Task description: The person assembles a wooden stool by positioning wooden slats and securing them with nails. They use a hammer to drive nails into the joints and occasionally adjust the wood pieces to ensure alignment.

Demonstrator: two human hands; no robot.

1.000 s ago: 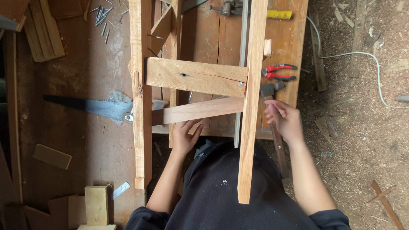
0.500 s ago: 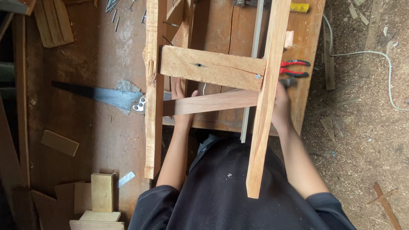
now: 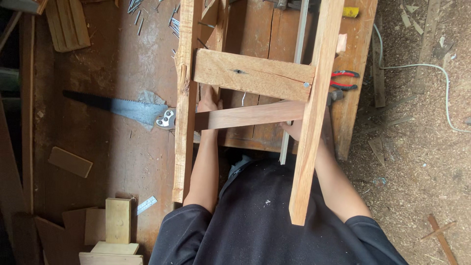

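left hand [image 3: 210,102] mostly hidden behind thin slat [image 3: 248,116], grip unclear | right hand [image 3: 296,128] under slat, grip unclear | wooden frame [image 3: 255,74] on bench [image 3: 122,64] | handsaw [image 3: 122,107] left

- A brown wooden workbench [image 3: 117,147] carried everything.
- A handsaw [image 3: 125,109] lay at nine o'clock.
- Loose nails [image 3: 140,12] were scattered at eleven.
- Red-handled pliers [image 3: 344,80] rested at two.
- Wood offcuts [image 3: 70,161] sat near eight.
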